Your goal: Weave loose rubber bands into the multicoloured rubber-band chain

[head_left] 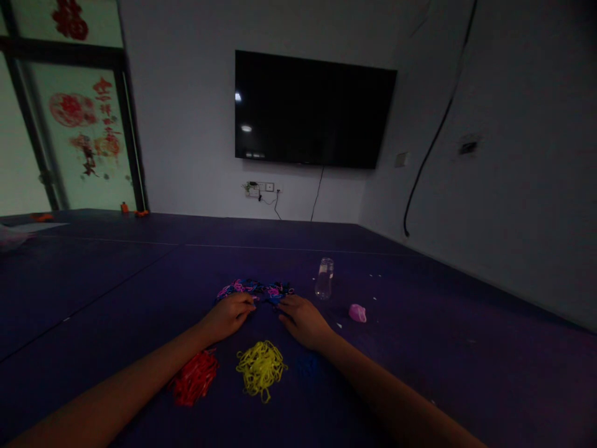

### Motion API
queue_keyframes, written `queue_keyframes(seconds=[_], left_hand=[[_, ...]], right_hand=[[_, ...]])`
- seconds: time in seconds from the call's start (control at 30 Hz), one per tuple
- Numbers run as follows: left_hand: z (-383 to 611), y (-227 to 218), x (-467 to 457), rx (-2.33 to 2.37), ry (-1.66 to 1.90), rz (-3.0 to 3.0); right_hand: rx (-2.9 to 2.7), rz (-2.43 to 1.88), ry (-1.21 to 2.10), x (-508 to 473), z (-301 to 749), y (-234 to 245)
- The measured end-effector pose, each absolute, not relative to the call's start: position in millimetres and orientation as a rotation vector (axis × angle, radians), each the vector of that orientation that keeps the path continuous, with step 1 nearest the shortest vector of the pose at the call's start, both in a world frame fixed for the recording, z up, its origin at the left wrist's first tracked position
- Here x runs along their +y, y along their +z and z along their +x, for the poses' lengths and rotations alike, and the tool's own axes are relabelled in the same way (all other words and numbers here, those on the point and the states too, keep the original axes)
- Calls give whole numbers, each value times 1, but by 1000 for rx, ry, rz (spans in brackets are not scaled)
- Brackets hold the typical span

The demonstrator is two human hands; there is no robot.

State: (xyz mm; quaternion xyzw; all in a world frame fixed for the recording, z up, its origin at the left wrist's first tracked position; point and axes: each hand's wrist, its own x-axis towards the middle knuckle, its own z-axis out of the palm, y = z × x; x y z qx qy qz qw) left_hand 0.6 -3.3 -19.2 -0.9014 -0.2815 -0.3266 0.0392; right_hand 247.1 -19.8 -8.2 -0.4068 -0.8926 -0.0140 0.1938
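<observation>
A loose heap of pink, blue and dark rubber bands (pixel 252 287) lies on the purple surface just beyond my hands. My left hand (pixel 229 316) rests at the near left edge of that heap, its fingers bent together; what lies between the fingertips is too small to make out. Across from it, my right hand (pixel 304 320) touches the heap's near right side, fingers stretched forward and thumb apart. Closer to me are a red pile of bands (pixel 194 377), partly behind my left forearm, and a yellow pile (pixel 262 368). Dark blue bands (pixel 308 366) sit beside my right forearm.
A clear bottle (pixel 324 279) stands beyond my right hand, with a crumpled pink piece (pixel 357 313) to its right. Small white scraps lie around them. Behind the purple surface (pixel 153 274) are a wall-mounted television (pixel 312 109), hanging cables and a glass door (pixel 84 130).
</observation>
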Motion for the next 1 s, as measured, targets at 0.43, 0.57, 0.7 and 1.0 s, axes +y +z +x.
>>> queue_keyframes(seconds=[0.43,0.57,0.7,1.0], left_hand=[[2,-16,-7,-851,-913,-2726],[2,-17,-5,-858,-900,-2718],[2,-18,-5,-850,-908,-2718],[3,-17,-6,-854,-902,-2694]], right_hand=[[-2520,-1113,-53,-21,248,-10],[-2509,-1090,-51,-19,248,-10],[-2496,-1108,-38,-21,247,-8],[-2530,-1122,-6,-21,246,-5]])
